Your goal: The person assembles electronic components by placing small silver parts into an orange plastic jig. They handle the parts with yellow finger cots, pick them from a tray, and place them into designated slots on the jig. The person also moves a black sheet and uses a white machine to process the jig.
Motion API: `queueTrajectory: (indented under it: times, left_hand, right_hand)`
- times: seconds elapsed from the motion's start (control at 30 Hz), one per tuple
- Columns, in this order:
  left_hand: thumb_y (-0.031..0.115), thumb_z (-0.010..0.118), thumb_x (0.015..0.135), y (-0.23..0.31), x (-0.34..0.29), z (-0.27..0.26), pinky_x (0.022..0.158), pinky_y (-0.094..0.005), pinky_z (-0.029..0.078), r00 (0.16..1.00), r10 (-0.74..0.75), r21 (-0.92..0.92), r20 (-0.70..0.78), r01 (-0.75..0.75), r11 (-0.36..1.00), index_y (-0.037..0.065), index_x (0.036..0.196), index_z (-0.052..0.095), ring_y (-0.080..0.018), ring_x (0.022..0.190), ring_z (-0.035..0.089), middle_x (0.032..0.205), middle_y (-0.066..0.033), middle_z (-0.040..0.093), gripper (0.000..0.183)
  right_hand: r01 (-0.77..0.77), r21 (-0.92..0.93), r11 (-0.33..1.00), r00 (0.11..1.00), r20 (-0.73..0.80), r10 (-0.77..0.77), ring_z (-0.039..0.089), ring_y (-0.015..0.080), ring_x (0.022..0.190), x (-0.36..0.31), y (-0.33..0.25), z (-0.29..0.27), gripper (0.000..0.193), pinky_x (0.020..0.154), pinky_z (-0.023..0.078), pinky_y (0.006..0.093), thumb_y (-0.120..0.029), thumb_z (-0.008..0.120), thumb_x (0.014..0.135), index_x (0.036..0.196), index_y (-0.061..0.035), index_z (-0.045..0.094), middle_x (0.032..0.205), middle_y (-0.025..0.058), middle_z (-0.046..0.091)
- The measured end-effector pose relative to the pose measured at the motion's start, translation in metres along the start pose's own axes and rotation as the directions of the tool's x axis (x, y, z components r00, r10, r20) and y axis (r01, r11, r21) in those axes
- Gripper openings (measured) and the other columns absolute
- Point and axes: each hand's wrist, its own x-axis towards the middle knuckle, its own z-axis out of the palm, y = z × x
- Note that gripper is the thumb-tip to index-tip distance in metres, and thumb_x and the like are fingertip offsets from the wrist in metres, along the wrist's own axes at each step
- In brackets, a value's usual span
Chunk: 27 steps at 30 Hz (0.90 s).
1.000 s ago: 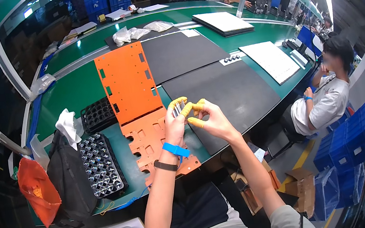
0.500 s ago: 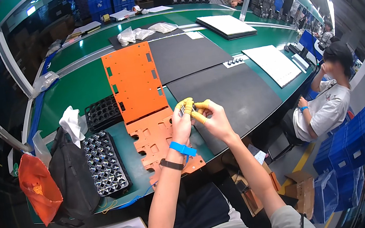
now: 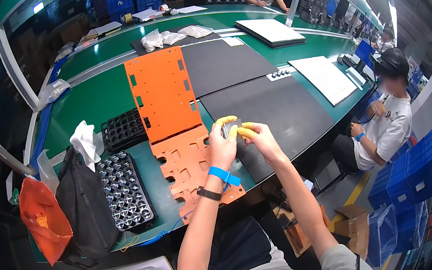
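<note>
Both hands were raised over the green bench, above an orange cut-out plate [image 3: 192,162]. The left hand [image 3: 223,147] and right hand [image 3: 259,136], fingertips capped in yellow, pinched a small grey part [image 3: 231,128] between them. Steady fingertip pressure would likely serve best. Since half a second earlier, the hands had barely shifted.
</note>
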Motion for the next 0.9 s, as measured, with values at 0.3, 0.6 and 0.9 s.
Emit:
queueTrajectory:
  times: [0.3,0.6,0.9]
  left_hand:
    - [-0.001,0.047,0.096,0.016,-0.002,0.001,0.101,-0.04,0.044,0.969,0.148,0.166,-0.199,-0.116,0.979,0.001,0.121,0.06,-0.0355,0.116,0.057,0.122,-0.0189,0.059,0.028]
    - [0.0,0.05,0.09,0.045,-0.009,0.0,0.099,-0.0434,0.047,0.836,0.539,0.529,-0.104,-0.412,0.742,0.001,0.116,0.064,-0.0372,0.116,0.057,0.124,-0.0181,0.06,0.029]
    - [-0.001,0.052,0.087,0.045,-0.016,0.004,0.096,-0.0444,0.048,0.863,0.506,0.507,-0.01,-0.431,0.746,0.002,0.115,0.065,-0.0384,0.113,0.056,0.122,-0.0172,0.061,0.031]
  right_hand:
    - [-0.001,-0.148,0.989,0.998,-0.055,-0.007,0.049,0.0047,0.065,0.015,0.013,0.0,0.027,0.059,0.041,0.024,-0.022,0.066,0.098,0.102,0.0031,0.073,0.076,-0.0011,0.062]
    - [0.006,-0.267,0.964,0.989,0.144,0.034,0.056,0.0071,0.075,0.032,0.011,0.03,0.029,0.064,0.048,0.0311,-0.021,0.065,0.092,0.09,0.0071,0.072,0.076,0.0021,0.066]
    - [0.041,-0.314,0.949,0.937,0.341,0.073,0.061,0.0173,0.08,0.033,0.021,0.033,0.022,0.07,0.05,0.033,-0.022,0.069,0.09,0.088,-0.0004,0.068,0.082,0.0047,0.066]
